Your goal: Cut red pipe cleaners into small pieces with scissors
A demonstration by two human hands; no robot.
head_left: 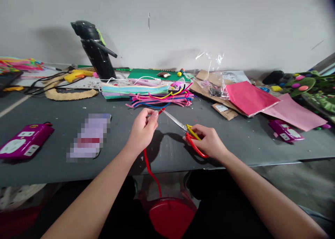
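My left hand [142, 129] pinches a red pipe cleaner [149, 167] near its upper end; the rest hangs down past the table edge. My right hand [208, 141] grips scissors [183, 127] with red and yellow handles. Their metal blades point up-left and meet the short red tip sticking out beyond my left fingers. Just behind the hands lies a bundle of coloured pipe cleaners [162, 100] in front of a stack of pastel sheets [133, 89].
A grey table [60, 162] holds purple power strips [24, 144] [285, 130], a blurred flat object [90, 136], a black flask [95, 50], a yellow glue gun [75, 74], red and pink paper [248, 97], cardboard and green craft pieces [309, 85]. A red stool [171, 216] stands below.
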